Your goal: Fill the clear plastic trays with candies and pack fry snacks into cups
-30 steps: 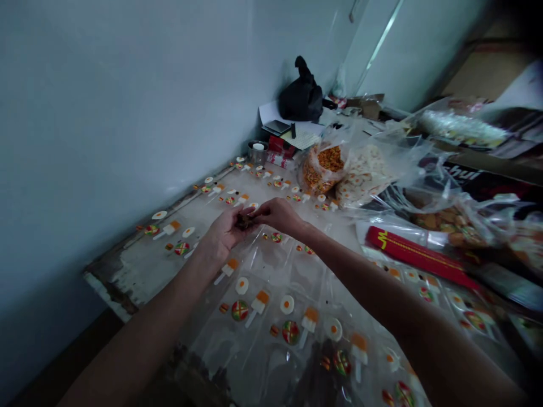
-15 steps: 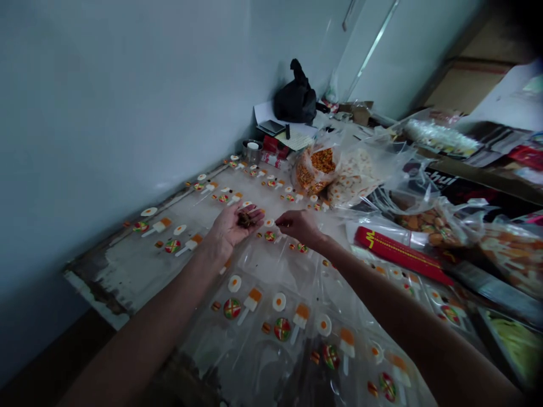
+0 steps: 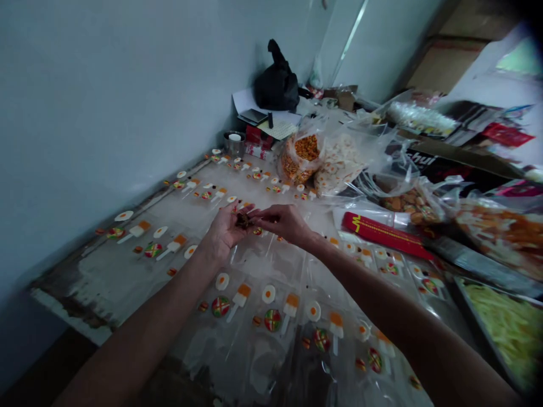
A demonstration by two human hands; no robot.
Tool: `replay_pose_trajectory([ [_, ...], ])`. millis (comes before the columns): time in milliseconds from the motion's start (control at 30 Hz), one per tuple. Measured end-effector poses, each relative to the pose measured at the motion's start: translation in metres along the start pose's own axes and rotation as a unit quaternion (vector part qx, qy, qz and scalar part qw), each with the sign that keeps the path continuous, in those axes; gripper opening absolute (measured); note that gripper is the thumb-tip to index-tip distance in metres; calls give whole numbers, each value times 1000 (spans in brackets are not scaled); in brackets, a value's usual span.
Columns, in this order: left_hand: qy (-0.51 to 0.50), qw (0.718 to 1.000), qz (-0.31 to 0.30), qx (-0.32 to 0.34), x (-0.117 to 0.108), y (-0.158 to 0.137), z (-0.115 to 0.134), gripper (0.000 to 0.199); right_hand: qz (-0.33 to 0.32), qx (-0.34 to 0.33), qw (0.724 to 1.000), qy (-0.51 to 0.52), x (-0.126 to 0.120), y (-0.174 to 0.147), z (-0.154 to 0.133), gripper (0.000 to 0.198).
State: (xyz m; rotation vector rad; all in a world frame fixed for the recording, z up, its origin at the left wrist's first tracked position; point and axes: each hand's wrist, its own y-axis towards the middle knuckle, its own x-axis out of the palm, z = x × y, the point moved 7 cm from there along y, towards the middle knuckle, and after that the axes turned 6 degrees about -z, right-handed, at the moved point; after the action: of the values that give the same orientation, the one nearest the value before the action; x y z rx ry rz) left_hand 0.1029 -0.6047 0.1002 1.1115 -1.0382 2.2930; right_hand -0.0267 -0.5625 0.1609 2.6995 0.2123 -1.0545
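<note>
My left hand (image 3: 223, 232) is turned palm up, cupped round a small heap of dark brown pieces (image 3: 243, 221). Over that palm, my right hand (image 3: 286, 223) has its fingertips pressed together at the heap; what lies between them is too small to make out. Beneath both hands, clear plastic sheets cover the table, set with groups of miniature food figures: a fried egg (image 3: 268, 294), an orange-and-white ice pop (image 3: 291, 305), a round red-and-green piece (image 3: 272, 320) and a tiny burger (image 3: 257, 321).
Clear bags of small orange pieces (image 3: 292, 161) and egg figures (image 3: 337, 169) stand beyond my right hand. Rightward are a red strip with yellow marks (image 3: 382, 233), more filled bags (image 3: 409, 203) and a tray of pale yellow pieces (image 3: 504, 322). A black bag (image 3: 276, 87) sits at the back.
My right hand has moved left from the figures on the sheet to the heap in my left palm. The camera view has shifted slightly to the right.
</note>
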Motion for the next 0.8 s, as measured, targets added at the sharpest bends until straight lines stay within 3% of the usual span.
replay_pose_trajectory([
  [200, 25, 999, 24, -5, 24, -4, -12, 29, 35, 78, 993, 81, 2, -8, 8, 16],
  [400, 76, 997, 14, -13, 33, -8, -25, 18, 27, 147, 960, 238, -11, -23, 32, 22],
  [533, 138, 989, -7, -49, 34, -9, -41, 18, 16, 174, 967, 183, -25, -28, 38, 20],
  [667, 156, 986, 27, -51, 28, -8, -49, 14, -16, 123, 989, 76, -37, -23, 26, 20],
  [800, 146, 986, 41, -66, 25, -2, -60, 12, 2, 131, 988, 80, -44, -28, 23, 17],
])
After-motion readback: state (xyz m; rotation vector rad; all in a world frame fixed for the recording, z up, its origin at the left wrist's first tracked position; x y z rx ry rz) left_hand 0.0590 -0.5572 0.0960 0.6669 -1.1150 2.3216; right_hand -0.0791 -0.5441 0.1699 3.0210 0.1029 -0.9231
